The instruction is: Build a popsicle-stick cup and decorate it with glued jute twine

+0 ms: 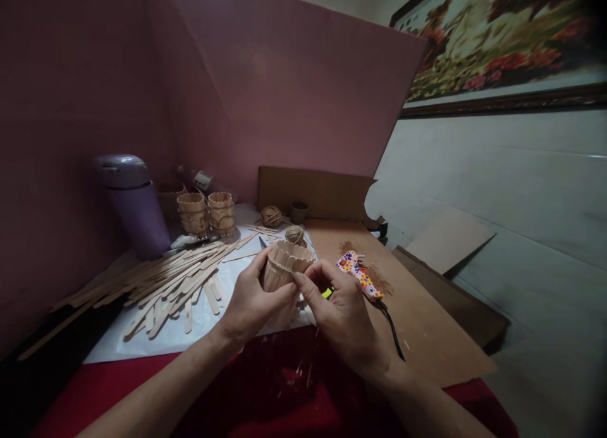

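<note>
My left hand (250, 300) is wrapped round a small cup made of wooden craft sticks (279, 279), held upright with its scalloped rim on top. A thin strand of twine (287, 271) runs round the cup below the rim. On the cup's right side, my right hand (344, 306) pinches the twine between thumb and forefinger; the fingertips partly hide it. Just behind the cup sits a ball of twine (294, 235). To the right of my right hand lies a flower-patterned glue gun (359, 275) with a black cord.
Many loose craft sticks (177, 286) are spread over white paper (107, 349) on the left. Two finished-looking stick cups (221, 213) stand behind them, beside a purple tumbler (137, 213). Another twine ball (271, 216) and a small dark pot (298, 212) are farther back. Cardboard (427, 337) covers the right side.
</note>
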Motion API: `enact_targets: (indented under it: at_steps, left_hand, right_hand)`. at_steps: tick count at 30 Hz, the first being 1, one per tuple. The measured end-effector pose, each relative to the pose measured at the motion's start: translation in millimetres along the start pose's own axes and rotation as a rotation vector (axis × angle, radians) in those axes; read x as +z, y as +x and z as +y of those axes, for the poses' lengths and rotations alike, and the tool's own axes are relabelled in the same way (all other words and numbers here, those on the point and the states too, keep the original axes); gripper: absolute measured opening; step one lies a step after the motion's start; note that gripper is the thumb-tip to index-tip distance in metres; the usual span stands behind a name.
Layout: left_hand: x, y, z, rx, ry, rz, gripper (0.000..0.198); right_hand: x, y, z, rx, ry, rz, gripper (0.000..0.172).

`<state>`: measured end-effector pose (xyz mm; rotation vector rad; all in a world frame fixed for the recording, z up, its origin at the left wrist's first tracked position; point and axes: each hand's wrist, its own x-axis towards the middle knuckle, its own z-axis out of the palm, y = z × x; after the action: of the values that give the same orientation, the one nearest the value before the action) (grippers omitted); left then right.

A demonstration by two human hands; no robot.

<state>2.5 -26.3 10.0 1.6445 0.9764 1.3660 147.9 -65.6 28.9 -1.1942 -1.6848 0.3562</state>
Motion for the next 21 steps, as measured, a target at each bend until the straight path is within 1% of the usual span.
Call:
enact_targets:
  at_steps: [6, 9, 11, 17, 21]
  left_hand:
    - [-1.6, -0.8, -6.4, -0.05, -0.215, -0.076, 0.062]
    - [-1.7, -1.9, -7.5, -0.078, -0.356, -0.123, 0.05]
    - [-1.6, -2.3, -7.9, -0.088, -0.406, -0.135, 0.043]
    - [-0.1, -3.1, -10.1, -0.135, -0.434, -0.145, 0.039]
    - [0.9, -3.4, -9.8, -0.129, -0.412, -0.162, 0.039]
  right_hand:
    - [-1.4, -1.2, -3.3, -0.004, 0.006, 0.022, 0.023]
    - [-1.5, -1.8, -2.5, -0.02, -0.005, 0.032, 0.023]
    - [-1.3, -2.3, -1.3, -0.025, -0.009, 0.027, 0.023]
    - [-0.5, -3.3, 0.1, -0.005, -0.033, 0.03, 0.023]
    - [-1.3, -1.9, -1.5, -0.005, -0.03, 0.046, 0.023]
